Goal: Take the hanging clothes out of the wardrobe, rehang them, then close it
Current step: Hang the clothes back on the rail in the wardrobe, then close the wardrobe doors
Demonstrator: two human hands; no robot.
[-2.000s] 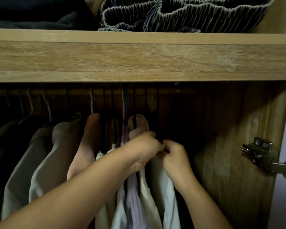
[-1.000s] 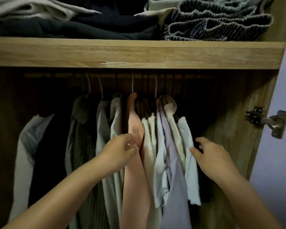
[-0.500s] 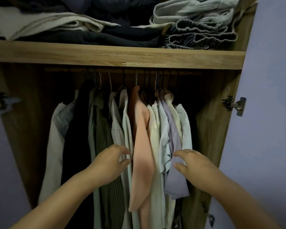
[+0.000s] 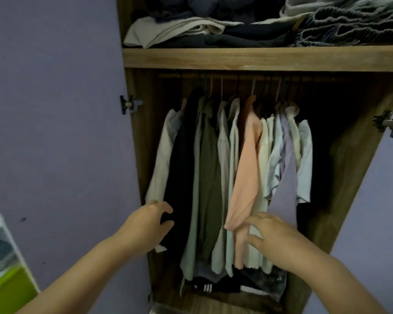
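Wardrobe (image 4: 354,168) open, both purple doors swung wide: left door (image 4: 55,132), right door (image 4: 381,200). View now farther back and lower than half a second ago; whole hanging row and wardrobe floor in frame, left door filling the left side.

Hanging clothes (image 4: 232,159) on the rail (image 4: 304,78), bunched left of centre. Dark garment (image 4: 182,168) near the left end, olive striped shirt (image 4: 210,168) beside it, peach shirt (image 4: 247,168) mid-row, lilac shirt (image 4: 286,182) toward the right, pale blue shirt (image 4: 305,159) last on the right.

Left hand (image 4: 145,227) shifted left and lower than before: then in front of the olive striped shirt, now at the dark garment's left edge by the wardrobe's left side. Fingers relaxed, spread, slightly bent, grasping nothing.

Right hand (image 4: 275,234) lower than before, at the hems of the peach and lilac shirts. Fingers loosely extended against the cloth; no clear grasp visible.

Shelf (image 4: 259,58) above the rail, carrying folded clothes (image 4: 213,30). Dark folded items with white stripes (image 4: 204,287) on the wardrobe floor. Hinges: left (image 4: 128,104), right (image 4: 388,122).
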